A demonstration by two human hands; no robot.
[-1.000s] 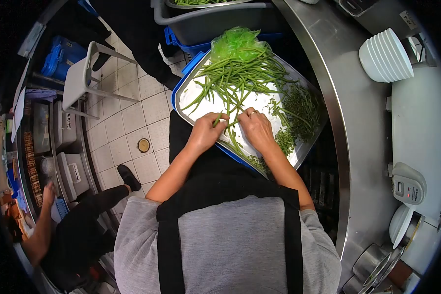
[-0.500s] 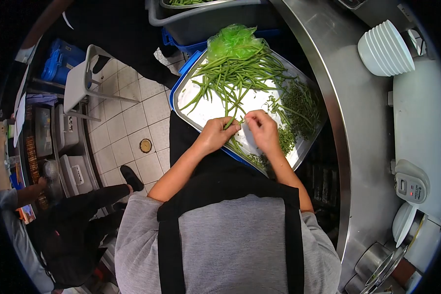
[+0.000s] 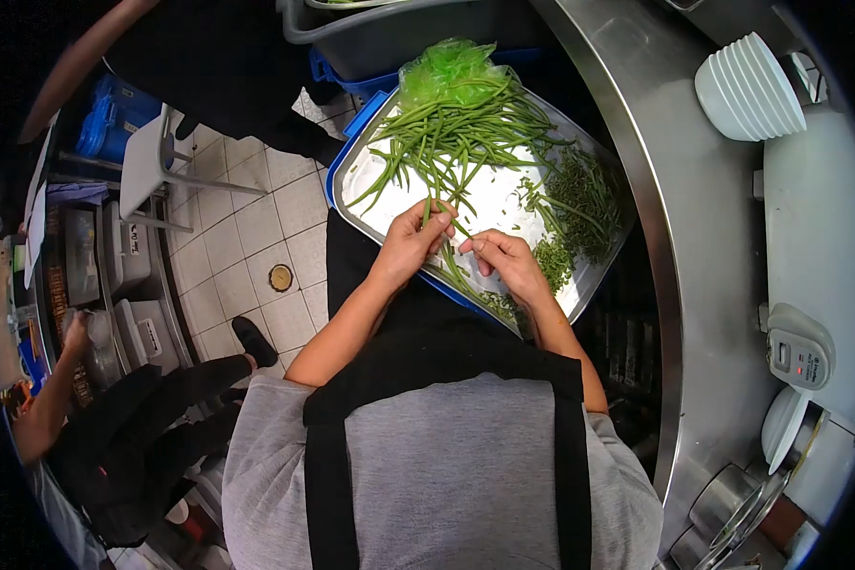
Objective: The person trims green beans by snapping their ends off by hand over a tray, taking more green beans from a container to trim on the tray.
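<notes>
A tray (image 3: 359, 220) with a white lining and a blue edge beneath it lies before me, slightly tilted in view. Long green beans (image 3: 465, 133) are heaped across its far half, below a green plastic bag (image 3: 451, 71). Small trimmed bits (image 3: 579, 204) form a dark green pile at the right side. My left hand (image 3: 414, 244) is closed on green beans, near the tray's front edge. Just to its right, my right hand (image 3: 505, 261) pinches the end of a bean that stretches between the two hands.
A steel counter (image 3: 636, 95) curves along the right, bearing stacked white bowls (image 3: 750, 87) and a grey-white device (image 3: 798, 356). A grey tub (image 3: 380, 43) stands beyond the tray. Left are a pale stool (image 3: 144, 157), a person (image 3: 133, 427) at shelves and another person (image 3: 218, 66).
My hands were apart half a second ago; now a bean spans them. The left hand has moved up a little. The person at top left has moved further into view.
</notes>
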